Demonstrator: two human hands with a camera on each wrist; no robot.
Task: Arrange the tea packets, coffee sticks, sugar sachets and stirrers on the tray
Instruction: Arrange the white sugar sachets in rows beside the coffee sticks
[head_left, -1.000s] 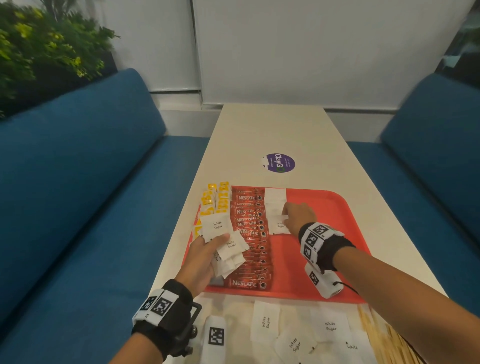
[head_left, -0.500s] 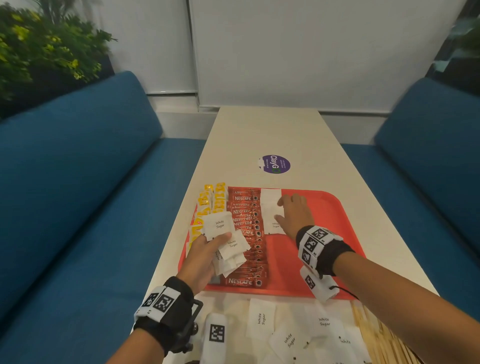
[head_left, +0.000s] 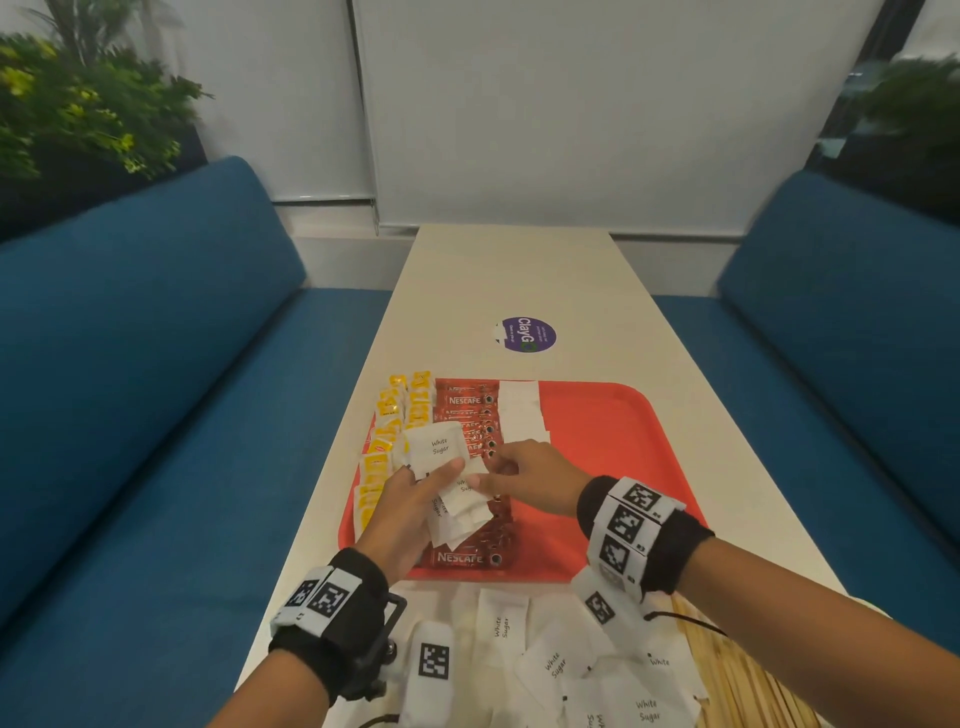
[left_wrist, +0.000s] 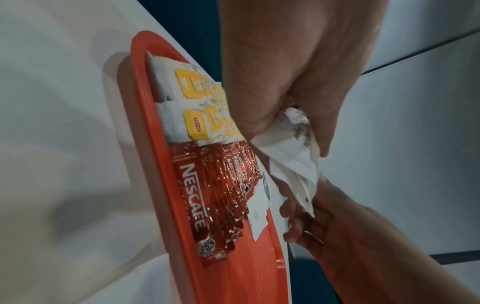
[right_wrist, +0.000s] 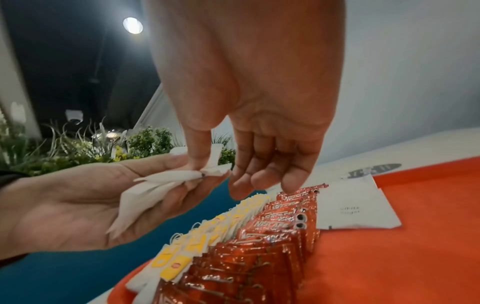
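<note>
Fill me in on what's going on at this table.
A person is laying out drink supplies on a red tray. Tea packets and Nescafe coffee sticks already sit in rows, with a few sugar sachets beside them. The left hand holds a bunch of sachets, and the right hand pinches one from it. More sachets and the wooden stirrers wait on the table.

Right hand (head_left: 524, 475) left tray's sugar row, now pinching sachet (head_left: 467, 480) from left hand's (head_left: 410, 501) fan.

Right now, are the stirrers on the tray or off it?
Off: the wooden stirrers lie on the table, nearer the person than the red tray.
</note>
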